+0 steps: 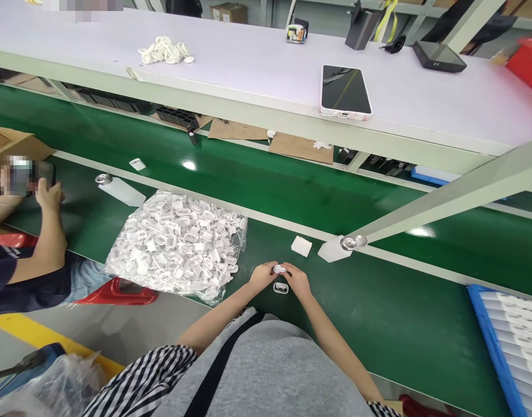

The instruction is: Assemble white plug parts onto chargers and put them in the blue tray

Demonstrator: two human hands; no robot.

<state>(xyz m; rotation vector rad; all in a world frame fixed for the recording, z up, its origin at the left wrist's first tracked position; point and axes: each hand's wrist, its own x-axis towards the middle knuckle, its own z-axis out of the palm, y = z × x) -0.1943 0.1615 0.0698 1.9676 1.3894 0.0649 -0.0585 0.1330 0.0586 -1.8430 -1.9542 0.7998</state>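
Observation:
Between my two hands is a small white plastic part [279, 269], pinched by the fingertips from both sides. My left hand [263, 276] grips its left end, and my right hand [296, 279] grips its right end. Just below them on the green bench lies a white oval housing [280, 288] with dark pieces inside. A folded white cloth or paper [301, 246] rests beyond my right hand. To the left of my left hand spreads a clear plastic bag [179, 243] heaped with white plastic parts. Fine details of the held part are too small to make out.
White bottles with metal tops [334, 249] [122, 191] stand or lie along the bench. A blue-edged tray [494, 347] holds white parts at right. A slanted post [426, 200] crosses the right side. Above is a shelf with a phone [345, 90]. A co-worker's hand [50, 194] is at left.

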